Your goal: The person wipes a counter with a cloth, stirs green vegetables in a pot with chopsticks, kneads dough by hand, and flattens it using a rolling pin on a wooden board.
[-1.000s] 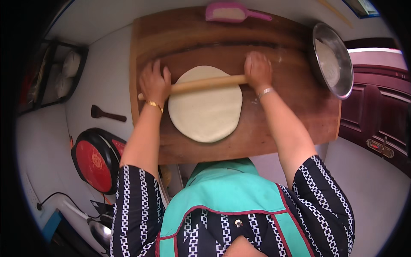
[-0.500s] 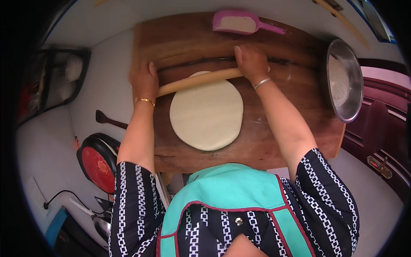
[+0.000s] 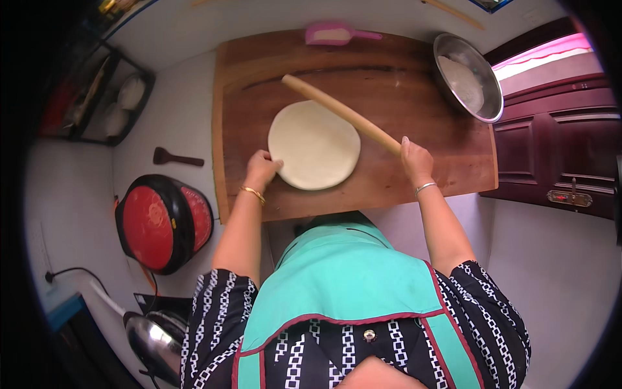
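Note:
A round, flat sheet of pale dough (image 3: 313,152) lies on the brown wooden board (image 3: 414,97). At its lower left rim, my left hand (image 3: 262,170) is closed, with the thumb and fingers on the dough's edge. My right hand (image 3: 416,162) grips the near end of a long wooden rolling pin (image 3: 363,123), to the right of the dough. The pin slants up to the left, its far end past the dough's upper edge. Whether the pin touches the dough, I cannot tell.
A pink scoop (image 3: 330,34) with flour lies at the board's far edge. At the far right corner stands a steel bowl (image 3: 495,107) of flour. To the left are a dark wooden spatula (image 3: 178,157), a red and black electric pan (image 3: 146,223) and a metal lid (image 3: 154,343).
My left hand has let go of the rolling pin and moved down to the dough's edge. My right hand has drawn the pin nearer, now slanting the other way. The view has shifted too.

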`<action>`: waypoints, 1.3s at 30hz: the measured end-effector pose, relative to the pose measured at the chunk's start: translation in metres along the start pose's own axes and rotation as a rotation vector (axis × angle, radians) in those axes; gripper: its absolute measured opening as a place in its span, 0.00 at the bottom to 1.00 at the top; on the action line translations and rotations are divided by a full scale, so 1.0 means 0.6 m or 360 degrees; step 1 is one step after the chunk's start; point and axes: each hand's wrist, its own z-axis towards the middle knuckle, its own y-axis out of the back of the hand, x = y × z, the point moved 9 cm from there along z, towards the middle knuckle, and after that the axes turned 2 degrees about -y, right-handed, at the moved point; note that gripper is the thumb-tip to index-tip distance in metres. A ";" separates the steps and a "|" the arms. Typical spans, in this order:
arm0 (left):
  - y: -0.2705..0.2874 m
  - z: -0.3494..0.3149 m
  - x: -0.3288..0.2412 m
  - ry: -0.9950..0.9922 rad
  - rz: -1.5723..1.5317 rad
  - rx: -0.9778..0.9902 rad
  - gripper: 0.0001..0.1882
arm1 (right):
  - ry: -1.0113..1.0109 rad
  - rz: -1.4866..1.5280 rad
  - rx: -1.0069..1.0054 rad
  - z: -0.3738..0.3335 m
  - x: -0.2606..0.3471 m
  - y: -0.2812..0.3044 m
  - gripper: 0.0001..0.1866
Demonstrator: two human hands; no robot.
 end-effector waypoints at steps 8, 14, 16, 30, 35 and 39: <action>0.078 -0.069 -0.111 -0.1000 0.0892 -0.0836 0.16 | 0.0613 0.0079 -0.0430 -0.018 0.126 -0.053 0.08; 0.058 0.020 -0.137 -0.1084 0.1216 -0.1028 0.18 | 0.0575 0.0252 -0.0769 0.041 0.140 -0.057 0.10; 0.087 0.095 -0.193 -0.1071 0.1077 -0.1093 0.17 | 0.0550 0.0318 -0.0681 0.144 0.161 -0.055 0.09; 0.120 0.244 -0.277 -0.1085 0.0992 -0.0806 0.17 | 0.0459 0.0321 -0.0349 0.331 0.196 -0.065 0.09; 0.103 0.210 -0.220 -0.1035 0.0886 -0.0886 0.17 | 0.0507 0.0259 -0.0557 0.277 0.175 -0.090 0.11; 0.088 0.138 -0.160 -0.1025 0.1285 -0.0944 0.18 | 0.0779 0.0159 -0.0533 0.188 0.181 -0.085 0.11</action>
